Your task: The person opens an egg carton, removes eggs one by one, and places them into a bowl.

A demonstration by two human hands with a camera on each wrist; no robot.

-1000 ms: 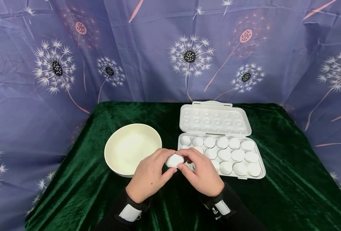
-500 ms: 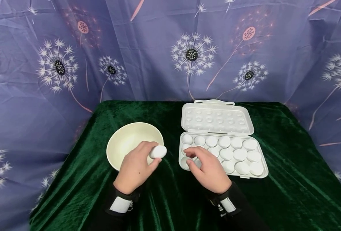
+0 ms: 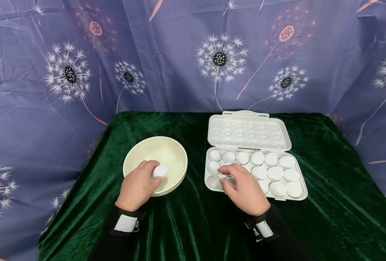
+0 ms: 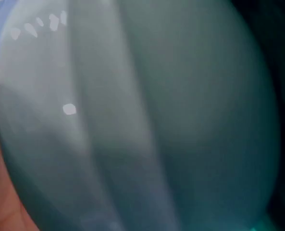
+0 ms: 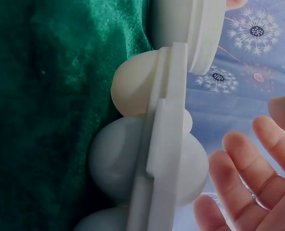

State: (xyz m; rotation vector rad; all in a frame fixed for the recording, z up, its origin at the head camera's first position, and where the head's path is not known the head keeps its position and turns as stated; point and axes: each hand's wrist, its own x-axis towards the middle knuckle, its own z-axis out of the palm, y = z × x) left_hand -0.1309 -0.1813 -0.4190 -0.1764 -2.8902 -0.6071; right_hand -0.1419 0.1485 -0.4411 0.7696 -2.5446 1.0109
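Over the cream bowl (image 3: 177,154), my left hand (image 3: 136,187) pinches a white egg (image 3: 160,170) between thumb and fingers. The bowl's outer wall (image 4: 132,120) fills most of the left wrist view, so the egg is hidden there. My right hand (image 3: 247,192) hovers at the front left of the egg carton (image 3: 303,190), fingers loosely bent and holding nothing. Its fingers (image 5: 250,166) appear relaxed in the right wrist view, apart from the carton's edge. Several white eggs (image 3: 275,174) sit in the carton's cups; the front-left cup holds none.
The carton's translucent lid (image 3: 250,134) lies folded back behind the base. Dark green velvet cloth (image 3: 193,221) covers the table. A purple dandelion-print curtain (image 3: 176,54) hangs behind and at the sides.
Both hands were at the egg between bowl and carton. My right hand let go and moved slightly right; my left hand carried the egg left to over the bowl.
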